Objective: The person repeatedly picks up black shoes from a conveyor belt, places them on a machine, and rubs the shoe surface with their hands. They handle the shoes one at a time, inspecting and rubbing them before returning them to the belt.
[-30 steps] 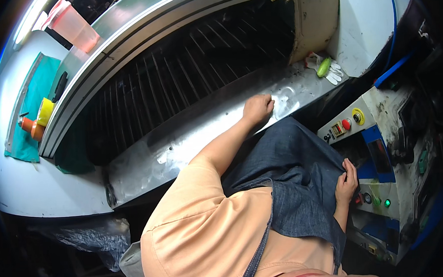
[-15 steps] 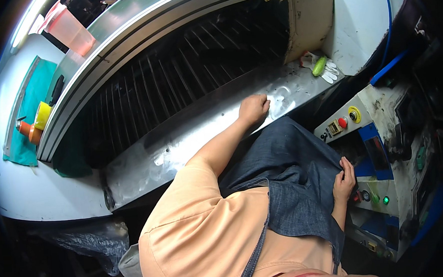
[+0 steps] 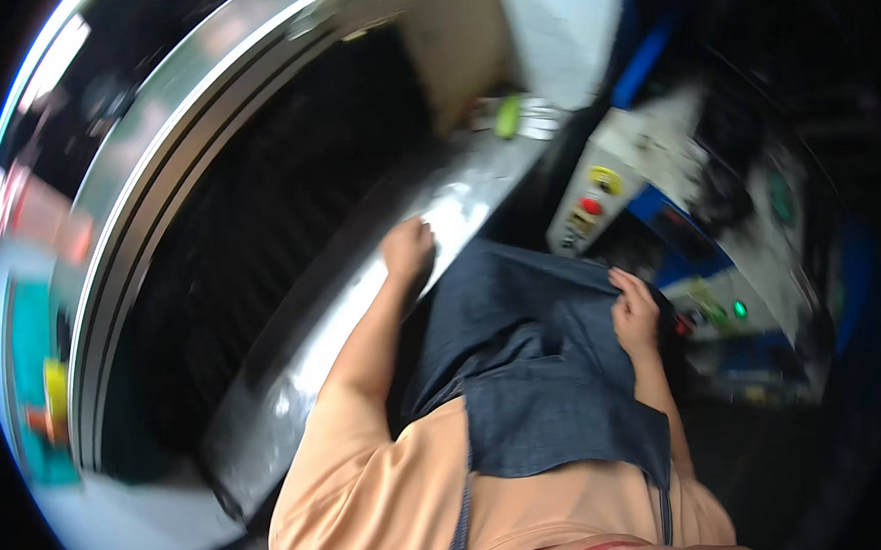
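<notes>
Steel ledge (image 3: 297, 382) of the machine carries our left hand (image 3: 407, 249), fingers curled on it, grasping nothing. Right of the ledge, dark denim cloth (image 3: 525, 370) hangs folded against us, its edge clenched in our right hand (image 3: 635, 315).

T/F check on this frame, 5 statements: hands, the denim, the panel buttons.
1. The left hand rests on the shiny metal ledge of the machine. True.
2. The right hand grips the edge of the dark denim fabric. True.
3. Both hands are on the denim fabric. False: only the right hand holds it; the left hand is on the metal ledge beside it.
4. The control panel lies to the person's left. False: it is on the right, with a yellow button and a red button.
5. The right hand presses the red button. False: it is apart from it, on the fabric.
</notes>
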